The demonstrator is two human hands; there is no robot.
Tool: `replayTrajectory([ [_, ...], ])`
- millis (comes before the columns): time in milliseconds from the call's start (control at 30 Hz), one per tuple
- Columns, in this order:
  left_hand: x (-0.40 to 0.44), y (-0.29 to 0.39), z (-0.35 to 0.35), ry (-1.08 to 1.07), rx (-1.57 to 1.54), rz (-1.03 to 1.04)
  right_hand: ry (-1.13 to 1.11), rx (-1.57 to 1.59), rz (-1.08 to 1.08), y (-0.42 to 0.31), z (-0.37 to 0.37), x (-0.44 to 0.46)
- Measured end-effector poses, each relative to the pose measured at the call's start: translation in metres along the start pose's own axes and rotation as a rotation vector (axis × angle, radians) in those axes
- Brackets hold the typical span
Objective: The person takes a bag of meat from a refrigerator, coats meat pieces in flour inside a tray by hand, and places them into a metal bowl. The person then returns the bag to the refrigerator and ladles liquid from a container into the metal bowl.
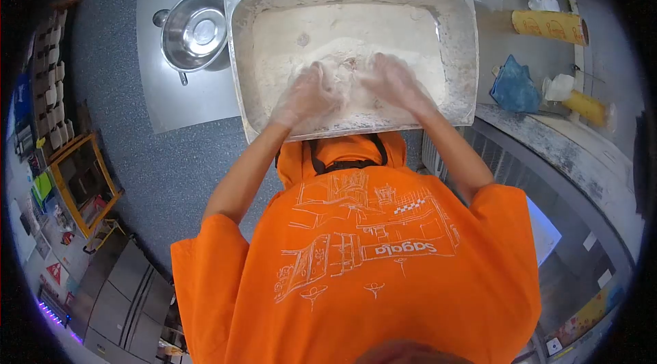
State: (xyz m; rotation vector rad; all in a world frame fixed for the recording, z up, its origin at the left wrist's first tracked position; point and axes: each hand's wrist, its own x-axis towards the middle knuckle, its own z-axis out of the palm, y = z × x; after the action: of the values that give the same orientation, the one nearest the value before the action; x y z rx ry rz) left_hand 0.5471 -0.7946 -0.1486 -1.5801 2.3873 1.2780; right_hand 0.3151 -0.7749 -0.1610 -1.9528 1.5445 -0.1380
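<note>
This looks like a commercial kitchen: a big tub (467, 56) of white, flour-like powder (287, 32), a shiny metal bowl (197, 32) on the steel table (154, 83) at left, speckled floor (161, 159), and metal cabinets (126, 306) near left.

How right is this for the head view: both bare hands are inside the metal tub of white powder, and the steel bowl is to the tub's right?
One thing is wrong: in the head view the steel bowl is to the left of the metal tub. The left hand and right hand are inside the tub of white powder.
</note>
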Motion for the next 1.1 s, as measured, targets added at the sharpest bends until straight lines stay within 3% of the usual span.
replayTrajectory([
  [33, 0.005, -0.007, 0.015, 0.085, -0.056, -0.001, 0.011, 0.106, 0.093, -0.004, 0.003, 0.011],
  [133, 0.021, -0.011, 0.033, 0.014, -0.056, -0.040, 0.192, 0.091, 0.107, -0.012, 0.058, 0.031],
  [333, 0.016, -0.032, 0.028, -0.154, -0.082, -0.016, -0.260, 0.088, 0.258, -0.008, -0.005, 0.016],
  [467, 0.009, -0.046, 0.043, -0.074, -0.025, 0.071, -0.229, 1.077, 0.483, 0.022, 0.021, -0.010],
  [533, 0.013, -0.042, 0.038, -0.150, -0.148, 0.046, -0.186, 1.575, 0.579, 0.024, 0.022, -0.019],
  [633, 0.011, -0.014, -0.005, -0.213, -0.233, -0.036, -0.135, 0.218, -0.070, 0.012, -0.018, -0.020],
  [733, 0.001, 0.000, -0.007, -0.236, -0.183, -0.083, -0.058, 0.053, 0.158, -0.002, -0.024, -0.031],
  [867, -0.002, 0.024, 0.018, -0.013, 0.106, 0.048, -0.192, 0.024, 0.130, -0.016, 0.002, -0.014],
  [967, 0.019, -0.007, 0.048, -0.112, -0.028, 0.027, -0.323, 0.015, 0.129, -0.010, 0.014, -0.003],
  [1033, 0.015, -0.012, 0.031, -0.179, -0.051, 0.034, -0.362, 0.020, 0.097, -0.003, 0.017, 0.001],
  [1100, 0.009, -0.018, 0.009, -0.247, -0.116, 0.035, -0.162, 0.072, -0.095, 0.033, 0.021, -0.015],
])
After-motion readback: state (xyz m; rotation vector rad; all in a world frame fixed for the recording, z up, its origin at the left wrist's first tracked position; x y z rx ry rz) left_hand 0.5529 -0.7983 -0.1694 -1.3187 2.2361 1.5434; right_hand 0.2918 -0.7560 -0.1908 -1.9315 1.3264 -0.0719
